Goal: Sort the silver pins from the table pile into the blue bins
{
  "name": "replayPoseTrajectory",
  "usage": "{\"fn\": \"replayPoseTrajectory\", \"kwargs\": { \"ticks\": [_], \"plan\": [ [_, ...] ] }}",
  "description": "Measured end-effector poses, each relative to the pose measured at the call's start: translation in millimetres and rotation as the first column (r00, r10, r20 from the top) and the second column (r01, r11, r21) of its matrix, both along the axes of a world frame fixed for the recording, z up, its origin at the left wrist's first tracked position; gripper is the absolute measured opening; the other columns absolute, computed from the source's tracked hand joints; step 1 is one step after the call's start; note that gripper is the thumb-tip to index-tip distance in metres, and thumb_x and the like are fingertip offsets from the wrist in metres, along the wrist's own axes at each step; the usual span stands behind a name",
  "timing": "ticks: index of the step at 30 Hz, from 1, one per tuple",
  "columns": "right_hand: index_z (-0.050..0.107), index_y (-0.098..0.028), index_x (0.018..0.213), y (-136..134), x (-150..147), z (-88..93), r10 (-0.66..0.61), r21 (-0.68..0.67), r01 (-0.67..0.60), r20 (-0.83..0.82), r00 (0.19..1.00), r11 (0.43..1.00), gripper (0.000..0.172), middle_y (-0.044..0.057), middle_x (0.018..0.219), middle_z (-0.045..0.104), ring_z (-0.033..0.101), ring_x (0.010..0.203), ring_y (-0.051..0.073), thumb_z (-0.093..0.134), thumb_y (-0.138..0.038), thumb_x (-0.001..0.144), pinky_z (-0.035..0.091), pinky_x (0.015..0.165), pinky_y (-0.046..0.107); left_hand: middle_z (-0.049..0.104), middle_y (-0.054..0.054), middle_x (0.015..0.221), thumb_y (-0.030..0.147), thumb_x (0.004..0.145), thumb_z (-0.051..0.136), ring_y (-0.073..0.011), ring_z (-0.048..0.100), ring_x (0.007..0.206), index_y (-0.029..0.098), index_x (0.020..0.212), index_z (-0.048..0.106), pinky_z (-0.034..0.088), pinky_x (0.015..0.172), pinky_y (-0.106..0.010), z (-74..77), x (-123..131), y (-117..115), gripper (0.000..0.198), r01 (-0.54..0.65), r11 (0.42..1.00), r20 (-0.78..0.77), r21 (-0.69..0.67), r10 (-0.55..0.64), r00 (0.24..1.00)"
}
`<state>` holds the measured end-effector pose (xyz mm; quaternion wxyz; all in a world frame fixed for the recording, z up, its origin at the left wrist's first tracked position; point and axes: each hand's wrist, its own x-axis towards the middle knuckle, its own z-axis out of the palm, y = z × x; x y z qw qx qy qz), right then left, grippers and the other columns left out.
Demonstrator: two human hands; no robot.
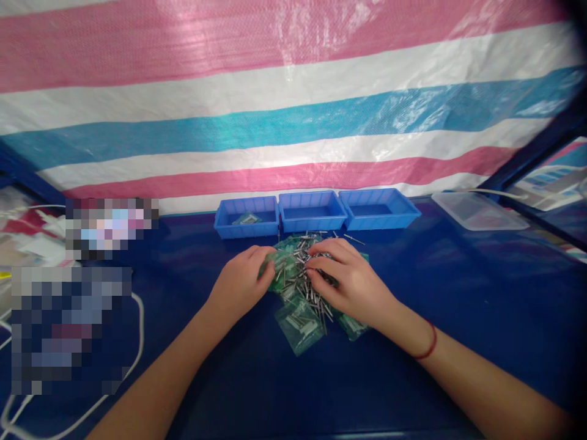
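Note:
A heap of loose metal pieces (pixel 313 293), thin pins with thicker ends that look like pop rivets, lies mid-table among small green-tinted plastic bags. My left hand (pixel 243 280) is at the heap's left side, its thumb and fingers curled about the edge of a green plastic bag (pixel 285 269). Over the right part of the heap, my right hand (pixel 351 278) has its fingers apart, the tips touching the loose rivets. One flat bag (pixel 300 325) with rivets and a pale piece inside lies at the front. Another bag (pixel 355 327) is partly under my right hand.
Behind the heap stand three blue bins in a row: the left bin (pixel 247 230) holds a small bag, beside the middle bin (pixel 314 223) and right bin (pixel 383 219). A clear plastic lid (pixel 479 211) lies far right. A white cable (pixel 140 318) loops at left.

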<state>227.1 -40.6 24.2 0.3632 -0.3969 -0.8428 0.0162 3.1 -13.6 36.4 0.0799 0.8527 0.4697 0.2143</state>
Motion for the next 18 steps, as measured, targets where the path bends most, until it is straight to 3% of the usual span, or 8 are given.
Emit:
{"fn": "replayPoseTrajectory", "kwargs": {
  "ticks": [2, 5, 8, 10, 12, 14, 18],
  "plan": [
    [0.067, -0.018, 0.087, -3.6, -5.2, -0.3, -0.010, 0.031, 0.012, -0.071, 0.997, 0.999, 0.011, 0.010, 0.102, 0.065, 0.056, 0.101, 0.024, 0.057, -0.015, 0.085, 0.045, 0.088, 0.042, 0.067, -0.006, 0.099, 0.021, 0.093, 0.047, -0.0194, 0.064, 0.092, 0.017, 0.108, 0.060, 0.050, 0.086, -0.032, 2.3, 0.2, 0.2, 0.021, -0.026, 0.998, 0.104, 0.049, 0.020, 0.994],
    [0.066, -0.018, 0.086, -13.5, -12.1, 3.4, 0.008, 0.019, -0.005, -0.182, 0.983, 1.000, 0.010, 0.009, 0.097, 0.066, 0.057, 0.095, 0.023, 0.056, -0.015, 0.085, 0.046, 0.085, 0.040, 0.067, -0.005, 0.098, 0.020, 0.093, 0.047, -0.0168, 0.063, 0.093, 0.018, 0.106, 0.060, 0.050, 0.086, -0.029, 8.5, 3.6, -5.1, 0.018, 0.008, 0.991, 0.231, 0.137, -0.040, 0.972],
    [0.064, -0.017, 0.078, -26.5, -18.5, 8.0, 0.002, -0.185, -0.067, -0.333, 0.943, 0.980, 0.018, 0.006, 0.079, 0.064, 0.057, 0.074, 0.017, 0.052, -0.022, 0.091, 0.046, 0.070, 0.032, 0.067, -0.004, 0.095, 0.017, 0.094, 0.048, -0.0146, 0.063, 0.090, 0.017, 0.102, 0.060, 0.050, 0.084, -0.026, 13.3, 11.1, -17.3, 0.015, 0.084, 0.974, 0.301, 0.210, -0.146, 0.942],
    [0.064, -0.017, 0.075, -33.4, -22.4, 9.0, -0.070, -0.425, -0.161, -0.479, 0.875, 0.891, 0.034, 0.003, 0.066, 0.059, 0.053, 0.061, 0.014, 0.044, -0.034, 0.096, 0.041, 0.057, 0.028, 0.067, -0.005, 0.094, 0.015, 0.093, 0.050, -0.0140, 0.063, 0.089, 0.018, 0.104, 0.060, 0.051, 0.082, -0.025, 14.1, 16.5, -26.1, 0.016, 0.147, 0.948, 0.323, 0.283, -0.239, 0.916],
    [0.063, -0.016, 0.073, -36.8, -25.5, 8.7, -0.160, -0.597, -0.311, -0.605, 0.780, 0.740, 0.047, 0.002, 0.059, 0.054, 0.049, 0.054, 0.013, 0.036, -0.046, 0.097, 0.035, 0.050, 0.026, 0.068, -0.005, 0.098, 0.012, 0.091, 0.051, -0.0150, 0.063, 0.092, 0.020, 0.105, 0.062, 0.052, 0.083, -0.028, 13.4, 20.8, -32.8, 0.019, 0.203, 0.913, 0.289, 0.353, -0.313, 0.905],
    [0.059, -0.016, 0.069, -36.6, -27.3, 8.2, -0.226, -0.649, -0.437, -0.684, 0.694, 0.623, 0.051, 0.001, 0.057, 0.052, 0.045, 0.052, 0.011, 0.036, -0.054, 0.095, 0.032, 0.047, 0.025, 0.067, -0.006, 0.102, 0.012, 0.090, 0.052, -0.0161, 0.063, 0.093, 0.022, 0.105, 0.063, 0.053, 0.082, -0.029, 12.4, 23.7, -36.7, 0.021, 0.242, 0.889, 0.247, 0.389, -0.354, 0.902],
    [0.055, -0.016, 0.067, -31.1, -27.0, 10.2, -0.312, -0.670, -0.521, -0.725, 0.614, 0.530, 0.044, -0.002, 0.057, 0.049, 0.041, 0.051, 0.009, 0.049, -0.053, 0.089, 0.030, 0.047, 0.023, 0.065, -0.009, 0.106, 0.012, 0.082, 0.058, -0.0178, 0.063, 0.096, 0.019, 0.111, 0.058, 0.054, 0.085, -0.031, 12.3, 24.8, -39.0, 0.030, 0.284, 0.892, 0.295, 0.352, -0.394, 0.871]
  ]
}}
